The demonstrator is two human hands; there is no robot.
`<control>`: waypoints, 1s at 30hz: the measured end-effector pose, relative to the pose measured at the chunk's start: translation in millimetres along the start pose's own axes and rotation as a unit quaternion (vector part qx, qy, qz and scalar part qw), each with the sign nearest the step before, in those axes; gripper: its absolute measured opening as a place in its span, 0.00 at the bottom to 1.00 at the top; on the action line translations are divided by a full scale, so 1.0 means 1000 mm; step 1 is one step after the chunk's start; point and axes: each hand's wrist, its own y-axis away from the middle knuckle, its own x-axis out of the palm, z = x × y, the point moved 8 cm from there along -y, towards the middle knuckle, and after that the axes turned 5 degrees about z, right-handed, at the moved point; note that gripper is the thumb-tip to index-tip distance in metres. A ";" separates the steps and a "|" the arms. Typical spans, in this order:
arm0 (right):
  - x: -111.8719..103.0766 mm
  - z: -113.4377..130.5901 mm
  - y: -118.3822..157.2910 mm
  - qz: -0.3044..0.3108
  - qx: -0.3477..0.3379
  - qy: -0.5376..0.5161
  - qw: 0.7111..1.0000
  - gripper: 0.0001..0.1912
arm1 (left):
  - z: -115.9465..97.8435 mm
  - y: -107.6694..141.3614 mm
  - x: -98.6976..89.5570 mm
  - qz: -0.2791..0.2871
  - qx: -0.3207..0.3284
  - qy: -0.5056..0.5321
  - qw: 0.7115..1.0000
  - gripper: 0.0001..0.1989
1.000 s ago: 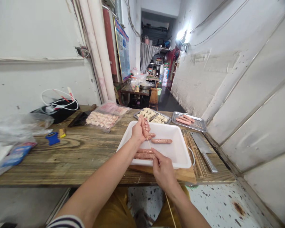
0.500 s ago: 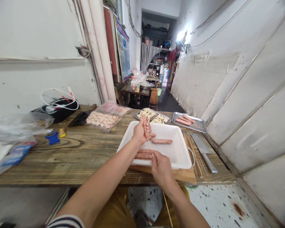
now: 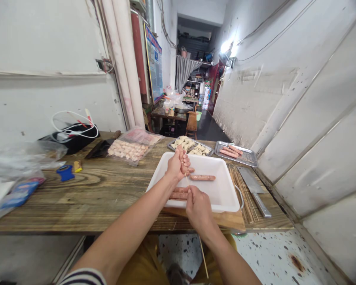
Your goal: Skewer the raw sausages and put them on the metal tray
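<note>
Bamboo skewer (image 3: 203,257) gripped in closed R hand (image 3: 199,209), long axis running fwd & up. Upper end pointed at sausage (image 3: 190,170) clasped in closed L hand (image 3: 176,166), above white tray (image 3: 222,198).

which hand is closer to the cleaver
Right hand. It holds a bamboo skewer at the near edge of the white tray, left of the cleaver. The left hand, gripping a sausage over the far side of the tray, is farther left of the cleaver.

Smooth bamboo skewer (image 3: 203,257), glossy plastic tray (image 3: 216,194)
</note>
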 end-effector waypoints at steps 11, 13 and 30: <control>0.003 0.000 -0.004 -0.003 0.010 0.002 1.000 0.14 | 0.005 0.000 0.000 0.022 -0.028 -0.004 0.999 0.17; 0.003 0.001 -0.006 -0.005 0.015 0.004 1.000 0.14 | 0.006 0.001 0.002 0.022 -0.035 -0.010 0.999 0.18; 0.007 -0.003 -0.018 -0.020 0.035 0.000 0.999 0.14 | 0.006 0.003 0.005 0.026 -0.027 -0.033 0.999 0.17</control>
